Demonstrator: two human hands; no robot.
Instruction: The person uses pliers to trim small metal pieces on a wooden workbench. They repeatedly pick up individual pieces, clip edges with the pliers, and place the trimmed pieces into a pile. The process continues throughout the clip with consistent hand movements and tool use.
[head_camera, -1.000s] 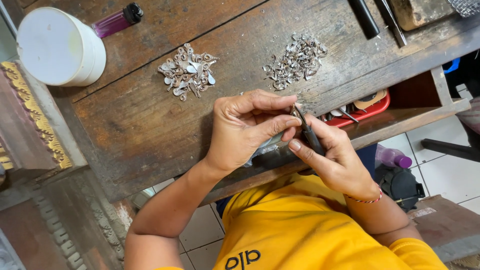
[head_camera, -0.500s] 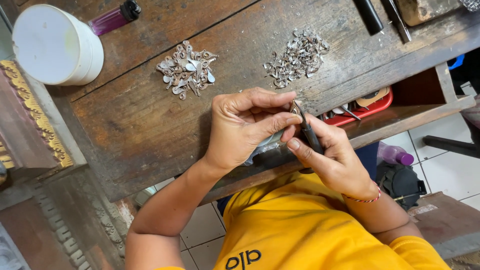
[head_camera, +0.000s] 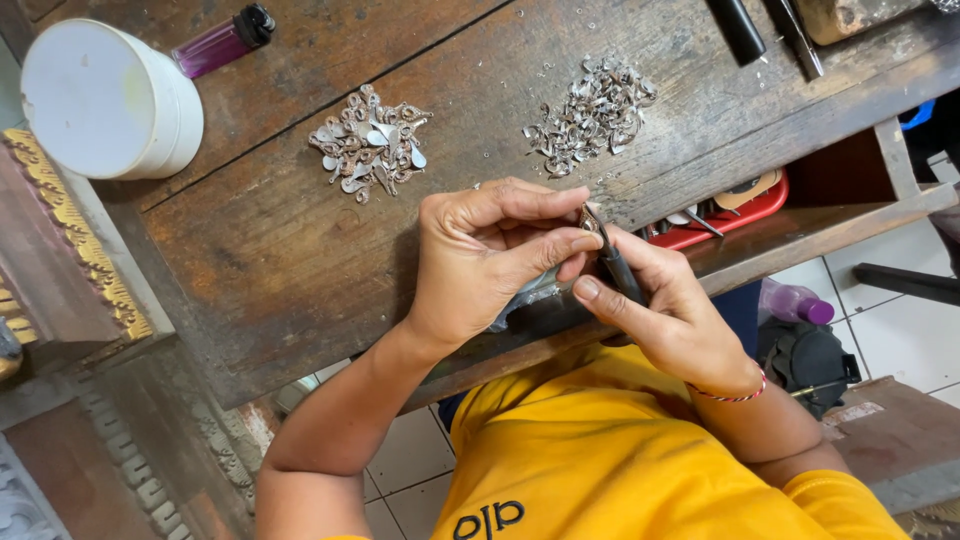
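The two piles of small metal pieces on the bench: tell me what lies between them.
In the head view, only bare, scuffed wood of the workbench separates the left pile from the right pile, apart from a few tiny stray specks.

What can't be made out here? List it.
- Head view: piece pinched in left hand, hidden by fingers.
- Dark tool in right hand: tip too small.
- Red tray: contents hidden under bench edge.
- Black tools: cut off by top edge.
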